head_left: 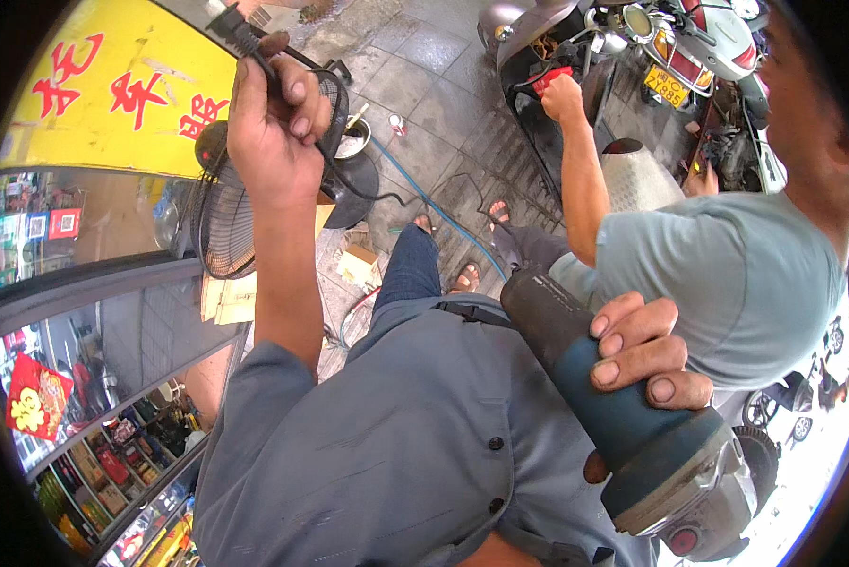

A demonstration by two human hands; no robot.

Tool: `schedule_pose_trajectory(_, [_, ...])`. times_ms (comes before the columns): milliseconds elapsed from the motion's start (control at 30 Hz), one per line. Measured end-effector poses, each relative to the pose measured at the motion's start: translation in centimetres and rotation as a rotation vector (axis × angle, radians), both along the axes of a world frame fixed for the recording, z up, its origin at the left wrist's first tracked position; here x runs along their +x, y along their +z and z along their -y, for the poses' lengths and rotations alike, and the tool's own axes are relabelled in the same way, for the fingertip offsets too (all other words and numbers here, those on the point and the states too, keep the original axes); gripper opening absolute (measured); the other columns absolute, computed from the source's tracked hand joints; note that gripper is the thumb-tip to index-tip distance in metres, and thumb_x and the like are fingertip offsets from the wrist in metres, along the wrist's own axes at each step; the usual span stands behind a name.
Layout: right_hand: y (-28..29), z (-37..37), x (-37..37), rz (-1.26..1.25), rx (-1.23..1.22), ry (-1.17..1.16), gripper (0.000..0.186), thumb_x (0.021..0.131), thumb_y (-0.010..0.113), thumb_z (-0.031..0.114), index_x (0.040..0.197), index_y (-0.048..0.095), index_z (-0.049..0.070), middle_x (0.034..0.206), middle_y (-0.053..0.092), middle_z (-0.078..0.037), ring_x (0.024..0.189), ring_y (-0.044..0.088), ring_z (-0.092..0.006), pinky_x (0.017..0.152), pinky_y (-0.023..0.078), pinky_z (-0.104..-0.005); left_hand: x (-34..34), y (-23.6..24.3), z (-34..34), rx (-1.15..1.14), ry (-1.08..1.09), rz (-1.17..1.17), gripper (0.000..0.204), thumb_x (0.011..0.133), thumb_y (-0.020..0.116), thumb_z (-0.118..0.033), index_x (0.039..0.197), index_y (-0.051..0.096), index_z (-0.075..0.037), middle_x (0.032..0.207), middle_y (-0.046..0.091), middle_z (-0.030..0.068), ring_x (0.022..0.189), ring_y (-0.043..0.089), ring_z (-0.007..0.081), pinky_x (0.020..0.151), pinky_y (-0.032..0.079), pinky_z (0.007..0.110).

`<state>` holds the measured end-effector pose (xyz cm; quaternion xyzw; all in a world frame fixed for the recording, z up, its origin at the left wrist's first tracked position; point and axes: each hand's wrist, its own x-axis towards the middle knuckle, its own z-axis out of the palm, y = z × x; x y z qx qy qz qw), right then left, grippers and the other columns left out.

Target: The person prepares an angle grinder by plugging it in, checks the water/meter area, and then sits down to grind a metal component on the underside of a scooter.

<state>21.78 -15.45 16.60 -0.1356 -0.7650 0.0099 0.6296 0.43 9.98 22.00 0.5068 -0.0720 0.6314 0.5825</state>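
Observation:
My left hand (273, 142) is raised at upper left, fingers curled round a black plug (235, 26) and its dark cord (358, 187). Behind it a black wire fan (223, 231) stands beside the yellow sign. My right hand (646, 354) grips a dark blue and black angle grinder (557, 331), held tilted at my lower right with its metal head (694, 506) toward the bottom edge. A blue cable (443, 211) runs across the pavement to the grinder's back end.
A person in a light teal shirt (712, 274) stands close at my right, one hand (561, 94) at a parked scooter (528, 52). A cone-shaped object (637, 180), a bucket (353, 142), cardboard (358, 265) and a glass shopfront (75, 227) with a yellow sign (112, 66) surround me.

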Motion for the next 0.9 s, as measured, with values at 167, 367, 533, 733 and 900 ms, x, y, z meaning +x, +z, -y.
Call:
schedule_pose_trajectory(167, [-0.5,-0.1,-0.4,-0.073,0.019,-0.187,0.053,0.074,0.071,0.033,0.111,0.04,0.012,0.088,0.062,-0.011,0.081,0.049,-0.0229,0.069,0.044,-0.0411,2.2,0.9,-0.3,0.048,0.152,0.014,0.018,0.098,0.046,-0.023,0.107,0.052,-0.009,0.07,0.055,0.0047,0.045,0.037,0.0086,0.04,0.029,0.022])
schedule_pose_trajectory(367, [-2.2,0.2,2.6,-0.014,0.039,-0.227,0.045,0.087,0.063,0.029,0.119,0.039,0.009,0.088,0.064,-0.019,0.081,0.053,-0.0266,0.071,0.05,-0.0435,4.7,2.8,1.1,0.081,0.255,0.004,0.027,0.097,0.049,-0.023,0.115,0.052,-0.004,0.069,0.046,0.0002,0.049,0.036,0.0086,0.044,0.027,0.023])
schedule_pose_trajectory(533, [-5.3,2.2,4.4,-0.251,0.027,-0.423,0.052,0.081,0.067,0.032,0.118,0.043,0.004,0.085,0.06,-0.018,0.08,0.053,-0.0276,0.072,0.049,-0.0424,5.7,3.7,0.3,-0.029,0.316,-0.065,0.031,0.098,0.047,-0.028,0.114,0.056,-0.003,0.06,0.049,-0.0025,0.049,0.044,0.0061,0.043,0.033,0.019])
schedule_pose_trajectory(733, [-6.1,5.1,5.5,-0.348,-0.135,-0.492,0.077,0.064,0.081,0.048,0.115,0.044,0.004,0.093,0.053,-0.009,0.092,0.048,-0.0221,0.085,0.039,-0.039,4.2,1.2,-0.8,-0.05,0.488,-0.174,0.027,0.096,0.05,-0.028,0.107,0.054,-0.004,0.063,0.049,0.0003,0.047,0.038,0.006,0.041,0.028,0.02])
schedule_pose_trajectory(900, [-6.7,3.6,4.8,-0.274,-0.283,-0.645,0.084,0.064,0.075,0.059,0.114,0.043,0.0,0.094,0.052,-0.01,0.09,0.051,-0.022,0.084,0.041,-0.0365,-2.9,-2.4,-2.0,-0.112,0.818,-0.321,0.037,0.098,0.045,-0.028,0.123,0.051,-0.002,0.061,0.044,-0.0043,0.053,0.035,0.0029,0.046,0.026,0.018])
